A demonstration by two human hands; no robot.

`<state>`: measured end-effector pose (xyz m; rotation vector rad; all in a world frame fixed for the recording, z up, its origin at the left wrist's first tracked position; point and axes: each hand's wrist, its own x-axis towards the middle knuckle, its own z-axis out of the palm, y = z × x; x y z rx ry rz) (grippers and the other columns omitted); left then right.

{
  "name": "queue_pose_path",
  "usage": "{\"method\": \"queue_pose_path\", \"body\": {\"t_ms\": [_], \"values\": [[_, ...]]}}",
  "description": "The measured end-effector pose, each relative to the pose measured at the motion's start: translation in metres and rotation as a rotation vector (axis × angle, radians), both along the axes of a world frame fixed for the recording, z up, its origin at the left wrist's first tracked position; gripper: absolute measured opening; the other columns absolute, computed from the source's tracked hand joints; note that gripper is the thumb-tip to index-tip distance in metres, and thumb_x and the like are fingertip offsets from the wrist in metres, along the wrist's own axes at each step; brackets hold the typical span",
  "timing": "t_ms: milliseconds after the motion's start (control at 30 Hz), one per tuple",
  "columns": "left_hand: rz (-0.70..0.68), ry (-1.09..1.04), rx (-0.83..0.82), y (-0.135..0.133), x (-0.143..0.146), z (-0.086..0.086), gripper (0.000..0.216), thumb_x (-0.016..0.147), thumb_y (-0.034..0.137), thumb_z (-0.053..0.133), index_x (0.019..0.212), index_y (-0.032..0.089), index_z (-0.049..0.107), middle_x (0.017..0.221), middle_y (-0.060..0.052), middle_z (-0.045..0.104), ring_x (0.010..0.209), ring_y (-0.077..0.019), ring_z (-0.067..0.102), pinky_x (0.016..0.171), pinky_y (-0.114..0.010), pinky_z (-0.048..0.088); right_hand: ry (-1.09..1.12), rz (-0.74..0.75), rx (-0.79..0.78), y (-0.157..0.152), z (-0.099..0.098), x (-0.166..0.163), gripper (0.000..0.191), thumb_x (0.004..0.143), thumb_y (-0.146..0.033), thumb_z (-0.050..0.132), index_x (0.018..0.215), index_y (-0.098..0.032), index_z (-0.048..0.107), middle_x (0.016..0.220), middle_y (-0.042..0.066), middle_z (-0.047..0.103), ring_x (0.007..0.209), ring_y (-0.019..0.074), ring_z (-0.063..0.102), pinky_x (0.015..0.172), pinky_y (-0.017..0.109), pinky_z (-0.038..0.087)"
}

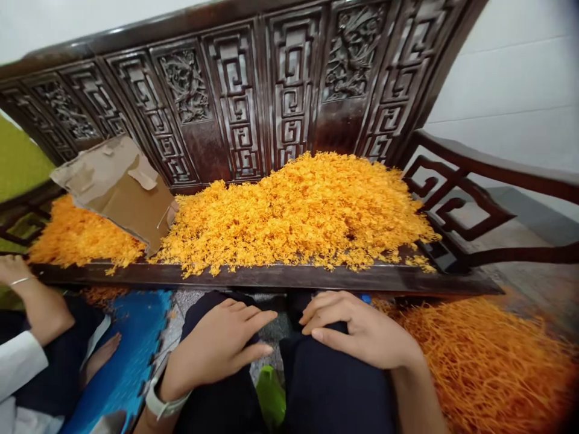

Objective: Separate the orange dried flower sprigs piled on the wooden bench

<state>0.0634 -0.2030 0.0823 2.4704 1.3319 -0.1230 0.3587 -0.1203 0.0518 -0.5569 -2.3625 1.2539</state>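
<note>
My left hand, with a pale watch on its wrist, lies on my left knee, fingers stretched out and holding nothing. Resting on my right knee is my right hand; its fingers are loosely extended and it is also without anything in it. Both hands are nearest the front edge of a dark wooden bench. A large heap of small yellow-orange flower-like pieces covers the seat, apart from my hands.
A torn cardboard piece stands between this heap and a smaller yellow-orange heap. At left, a person's hand is by the bench above a blue mat. Orange stringy strands pile up at right. Something green is between my legs.
</note>
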Motion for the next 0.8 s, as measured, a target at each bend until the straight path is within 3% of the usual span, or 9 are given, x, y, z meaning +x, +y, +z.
{"method": "queue_pose_path", "body": {"t_ms": [167, 433, 700, 800], "values": [[-0.029, -0.005, 0.021, 0.0, -0.003, -0.002, 0.053, 0.11, 0.054, 0.048, 0.153, 0.024, 0.053, 0.129, -0.009, 0.076, 0.112, -0.0284, 0.074, 0.095, -0.044, 0.052, 0.018, -0.102, -0.007, -0.003, -0.013, 0.006, 0.019, 0.104, -0.033, 0.068, 0.111, -0.03, 0.086, 0.114, 0.005, 0.082, 0.111, 0.0214, 0.076, 0.104, 0.034, 0.056], [-0.007, -0.035, 0.101, -0.012, -0.024, -0.007, 0.053, 0.11, 0.055, 0.047, 0.152, 0.024, 0.056, 0.123, -0.01, 0.077, 0.11, -0.0259, 0.074, 0.095, -0.039, 0.052, -0.012, -0.147, -0.01, -0.008, -0.019, 0.017, 0.022, 0.106, -0.03, 0.065, 0.115, -0.033, 0.084, 0.119, 0.004, 0.081, 0.116, 0.022, 0.075, 0.104, 0.034, 0.058], [0.046, -0.09, 0.132, -0.022, -0.037, -0.009, 0.052, 0.11, 0.055, 0.047, 0.151, 0.026, 0.058, 0.122, -0.011, 0.077, 0.109, -0.0248, 0.074, 0.095, -0.036, 0.053, 0.091, -0.263, -0.033, -0.012, -0.016, -0.004, 0.02, 0.104, -0.029, 0.064, 0.105, -0.028, 0.084, 0.108, 0.007, 0.081, 0.1, 0.0239, 0.078, 0.089, 0.035, 0.061], [0.059, -0.073, 0.121, -0.025, -0.04, -0.009, 0.052, 0.111, 0.055, 0.046, 0.152, 0.025, 0.058, 0.123, -0.011, 0.077, 0.11, -0.0252, 0.074, 0.095, -0.036, 0.053, 0.325, -0.491, -0.03, -0.012, -0.029, -0.009, 0.016, 0.101, -0.027, 0.067, 0.097, -0.028, 0.082, 0.094, 0.007, 0.078, 0.092, 0.0254, 0.075, 0.086, 0.04, 0.059]]}}
